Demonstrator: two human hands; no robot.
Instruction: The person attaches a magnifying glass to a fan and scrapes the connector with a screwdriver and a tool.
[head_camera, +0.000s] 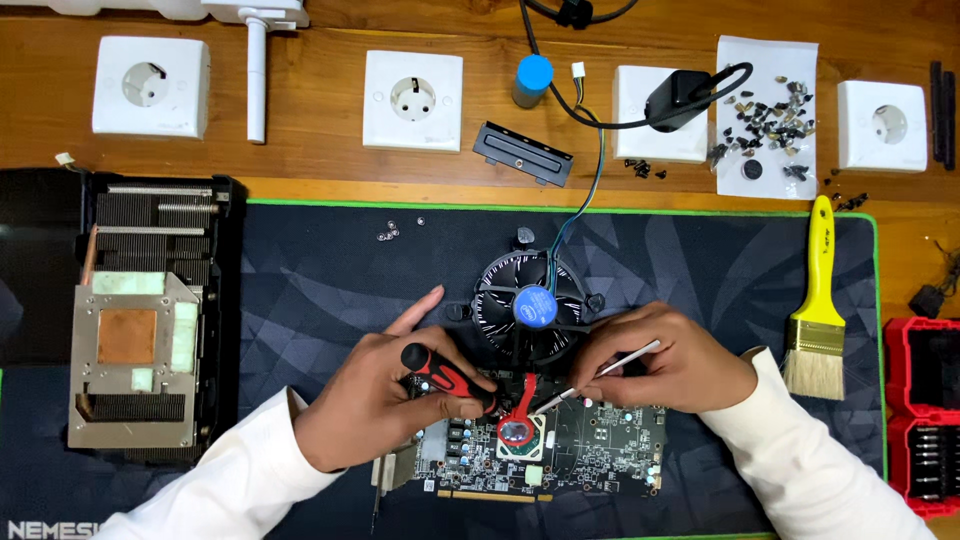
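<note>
Hands are meeting over a dark circuit board (590, 445) that is lying at the near edge of the dark desk mat (330, 270), just in front of a round black cooler fan (530, 305) with a blue centre. The left hand (375, 400) is wrapping closed around a red-and-black screwdriver (445, 378), its index finger stretching out toward the fan while the handle is pointing right, toward the board. The right hand (670, 360) is pinching a thin white stick tool (600, 375) between thumb and fingertips, and the tip is slanting down to the left toward the square chip (518, 435) in the middle of the board. A red scraper (522, 400) is resting on that chip; which hand is steadying it is not clear. White sleeves are covering both forearms. Well to the left, a large metal heatsink (135, 340) with a copper plate is lying partly on the mat. To the right, a yellow-handled brush (818, 310) is resting on the mat, and a red bit case (920, 410) is sitting at the edge. On the wooden table (320, 130) behind, white wall sockets (412, 100) are standing in a row beside a sheet of paper (765, 115) strewn with small screws.
</note>
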